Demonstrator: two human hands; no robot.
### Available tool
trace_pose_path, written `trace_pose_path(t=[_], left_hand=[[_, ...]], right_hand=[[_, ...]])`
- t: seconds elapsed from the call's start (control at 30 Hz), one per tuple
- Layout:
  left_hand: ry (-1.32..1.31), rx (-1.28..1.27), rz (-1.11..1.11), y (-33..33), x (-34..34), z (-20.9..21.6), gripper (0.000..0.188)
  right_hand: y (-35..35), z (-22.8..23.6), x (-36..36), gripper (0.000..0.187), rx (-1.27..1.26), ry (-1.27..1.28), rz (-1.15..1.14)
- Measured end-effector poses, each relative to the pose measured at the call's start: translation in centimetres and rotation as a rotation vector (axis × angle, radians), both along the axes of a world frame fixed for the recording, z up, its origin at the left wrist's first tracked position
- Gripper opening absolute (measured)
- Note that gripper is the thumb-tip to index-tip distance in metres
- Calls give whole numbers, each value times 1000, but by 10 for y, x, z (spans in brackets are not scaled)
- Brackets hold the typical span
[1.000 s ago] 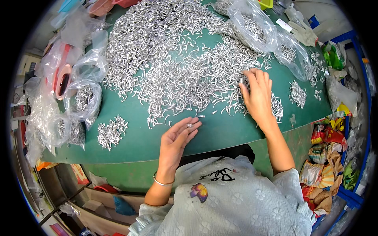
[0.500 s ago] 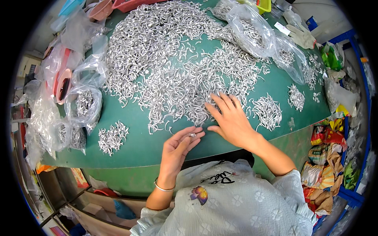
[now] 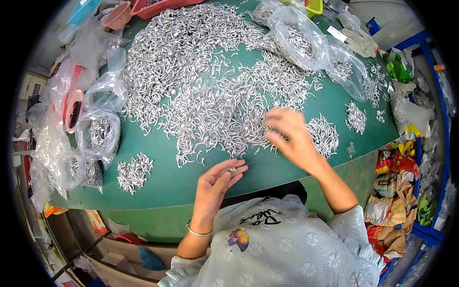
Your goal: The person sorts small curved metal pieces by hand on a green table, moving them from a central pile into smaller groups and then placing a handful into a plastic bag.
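Observation:
A wide heap of small curved silvery metal pieces is spread over the green table. Between the thumb and fingers of my left hand, just in front of the heap's near edge, is a small shiny metal piece. The palm is turned partly up. My right hand hovers at the heap's near right edge, thumb apart from stretched fingers. Motion blurs those fingertips; I see nothing held there. Beside this hand lies a small separate pile of curved pieces.
Another small pile lies at the left, and one more at the right. Clear plastic bags crowd the left side; a bag of pieces lies far right. A red tray and a glove are at the back.
My right hand has moved slightly right, its fingers now blurred. My left hand stays nearly in place with the small metal piece. The whole view has shifted a little.

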State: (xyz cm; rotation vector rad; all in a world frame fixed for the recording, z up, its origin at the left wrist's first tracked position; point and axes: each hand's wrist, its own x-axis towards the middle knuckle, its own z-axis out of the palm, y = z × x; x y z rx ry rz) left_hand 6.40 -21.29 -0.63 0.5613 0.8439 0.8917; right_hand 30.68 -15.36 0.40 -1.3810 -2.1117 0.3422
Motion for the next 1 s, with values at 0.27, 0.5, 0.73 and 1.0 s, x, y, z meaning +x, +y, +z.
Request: trace_pose_path(t=[0.27,0.5,0.73,1.0], left_hand=[[-23,-9,2,-4,0,-1,33],[40,-46,28,-4,-1,3,32],[39,-25,84,-3,2,1,32],[89,-38,61,-2,20,3,29]], right_hand=[[54,-8,46,9,97,-136,-279],[44,0,71,9,-1,107,-292],[0,20,185,14,-105,256,-675],[-24,-19,380,14,134,321,-1181]])
